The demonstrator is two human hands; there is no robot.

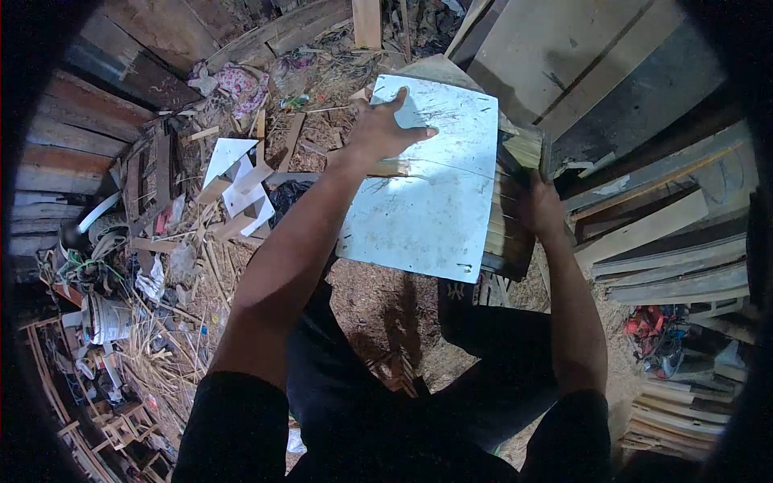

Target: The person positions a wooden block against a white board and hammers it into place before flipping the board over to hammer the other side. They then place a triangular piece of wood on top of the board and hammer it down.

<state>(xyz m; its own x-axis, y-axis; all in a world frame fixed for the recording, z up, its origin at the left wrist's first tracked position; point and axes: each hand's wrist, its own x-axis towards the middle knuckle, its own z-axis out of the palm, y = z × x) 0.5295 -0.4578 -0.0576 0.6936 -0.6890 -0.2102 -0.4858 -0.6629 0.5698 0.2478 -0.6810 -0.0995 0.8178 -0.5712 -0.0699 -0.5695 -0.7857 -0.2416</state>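
A scuffed white board (427, 217) with nails near its corners lies in front of me above my knees. My left hand (385, 131) rests on its upper left part, thumb and forefinger spread apart on the surface. Just right of the board, a slatted wooden piece (501, 233) shows beneath it, with dark edges. My right hand (541, 208) is closed at the right side of this piece, next to a dark strip; I cannot tell exactly what its fingers grip. Under the board's top edge, a pale wooden corner (443, 71) sticks out.
Wood shavings (374, 302) cover the ground between my legs. White and brown offcuts (241, 185) lie at left, near a pink cloth (241, 87). Large panels (580, 64) lean at upper right. Stacked curved planks (676, 270) and a red object (648, 322) sit at right.
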